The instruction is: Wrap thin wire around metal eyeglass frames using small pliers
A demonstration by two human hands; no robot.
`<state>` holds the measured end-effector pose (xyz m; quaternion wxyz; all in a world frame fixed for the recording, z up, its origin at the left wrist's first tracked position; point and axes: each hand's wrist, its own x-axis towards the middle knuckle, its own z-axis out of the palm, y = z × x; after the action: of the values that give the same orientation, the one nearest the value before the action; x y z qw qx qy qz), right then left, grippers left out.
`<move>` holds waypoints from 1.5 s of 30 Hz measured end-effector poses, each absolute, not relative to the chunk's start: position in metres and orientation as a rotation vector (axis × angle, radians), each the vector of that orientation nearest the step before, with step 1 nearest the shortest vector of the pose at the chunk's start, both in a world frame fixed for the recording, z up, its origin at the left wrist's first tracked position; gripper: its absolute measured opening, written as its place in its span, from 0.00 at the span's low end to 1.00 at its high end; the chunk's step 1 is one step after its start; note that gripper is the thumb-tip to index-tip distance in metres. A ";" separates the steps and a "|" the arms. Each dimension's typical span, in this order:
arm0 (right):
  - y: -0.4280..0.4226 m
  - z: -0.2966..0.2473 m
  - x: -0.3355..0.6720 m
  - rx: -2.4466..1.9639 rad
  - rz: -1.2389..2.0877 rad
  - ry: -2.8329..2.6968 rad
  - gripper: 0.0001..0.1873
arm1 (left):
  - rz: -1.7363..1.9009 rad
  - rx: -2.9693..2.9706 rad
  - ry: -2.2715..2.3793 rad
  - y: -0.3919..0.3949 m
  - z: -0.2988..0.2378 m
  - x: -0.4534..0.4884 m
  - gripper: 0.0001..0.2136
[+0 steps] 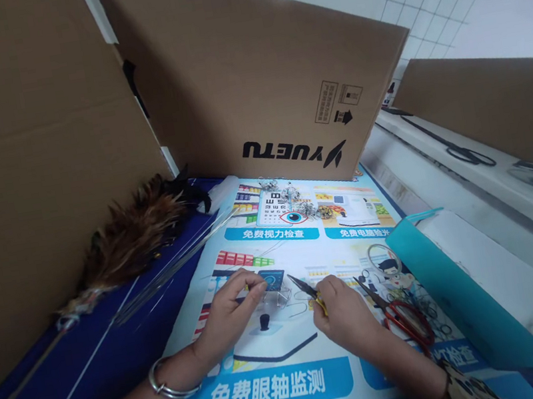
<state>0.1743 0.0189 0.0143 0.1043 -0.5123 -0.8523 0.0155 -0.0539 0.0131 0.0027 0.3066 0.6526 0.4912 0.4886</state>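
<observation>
My left hand (239,301) is closed in a pinch, thumb against forefinger. A thin, bent silver wire (278,296) shows at its fingertips, though its end in the fingers is hard to make out. Pliers (304,286) with dark, pointed jaws and yellow handles are in my right hand (340,312), which is wrapped round the handles; the jaws point left toward the wire and look apart from it. Scissors (407,322) with red handles lie right of my right hand. Past my fingers, several shiny wire clusters (290,192) rest on the printed sheet (290,351).
Cardboard panels (238,82) stand behind and at the left. Brown feathers (126,238) and long thin wires (170,265) lie on the blue surface at left. A wire ring (384,258) and a teal open box (467,289) are at right. More scissors (461,152) lie beyond.
</observation>
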 end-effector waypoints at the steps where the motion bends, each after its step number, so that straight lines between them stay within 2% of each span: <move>1: 0.019 0.017 0.175 -1.537 0.110 -2.490 0.07 | 1.292 1.724 1.307 0.013 0.003 -0.054 0.06; 9: 0.026 0.037 0.165 -1.445 0.614 -2.231 0.10 | 1.232 1.741 1.272 0.012 0.008 -0.051 0.06; 11: 0.030 0.042 0.156 -1.386 0.700 -2.192 0.08 | 1.205 1.745 1.257 0.012 0.007 -0.051 0.07; 16: 0.036 0.045 0.136 -1.171 0.774 -2.304 0.03 | 1.167 1.742 1.215 0.012 0.004 -0.052 0.07; 26: 0.038 0.040 0.135 -1.208 1.043 -2.145 0.05 | 1.102 1.553 1.048 0.015 -0.001 -0.050 0.06; 45: 0.036 0.041 0.140 -1.222 1.057 -2.045 0.05 | 1.128 1.503 1.114 0.011 0.004 -0.051 0.07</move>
<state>0.1396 0.0359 0.0409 0.2647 -0.4521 -0.7567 0.3912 -0.0505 0.0111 0.0040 0.4604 0.6108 0.4527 0.4582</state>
